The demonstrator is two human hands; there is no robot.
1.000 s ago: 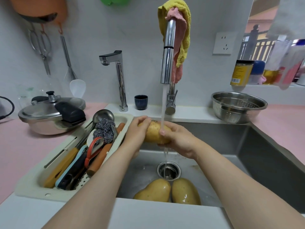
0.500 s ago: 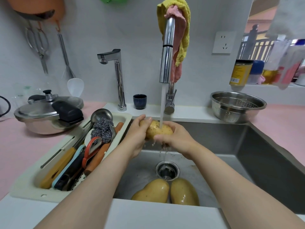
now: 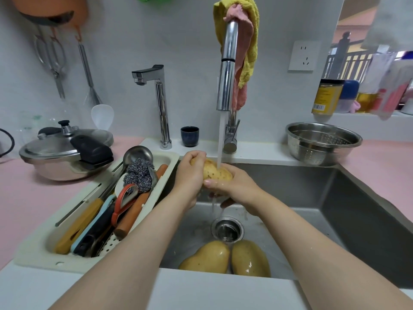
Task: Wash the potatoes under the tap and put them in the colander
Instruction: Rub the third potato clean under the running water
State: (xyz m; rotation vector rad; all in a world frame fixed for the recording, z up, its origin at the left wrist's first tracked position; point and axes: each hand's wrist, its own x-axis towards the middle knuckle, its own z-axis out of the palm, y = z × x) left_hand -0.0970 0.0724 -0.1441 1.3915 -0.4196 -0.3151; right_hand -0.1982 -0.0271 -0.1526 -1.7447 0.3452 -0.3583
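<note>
Potato [image 3: 215, 173] under the tap [image 3: 226, 70], right in the stream of water [image 3: 220, 139]. Held by both hands: left hand [image 3: 190, 175] curled round its left end, right hand [image 3: 232, 189] wrapped round its right side and underneath.

Second potato [image 3: 206, 257] and third potato [image 3: 250, 258] lying side by side on the floor of the steel sink [image 3: 290, 186], close to the drain [image 3: 227, 229].

Colander [image 3: 308, 153] on the worktop [image 3: 33, 198] at the back right corner of the sink, well apart from the hands.

Yellow jar [image 3: 326, 97] on the ledge behind it, with a barcode on the label; words too blurry to read.

Pink worktop on both sides, pale grey wall, white socket [image 3: 304, 55], yellow and pink cloths [image 3: 250, 41] hanging over the tap.
</note>
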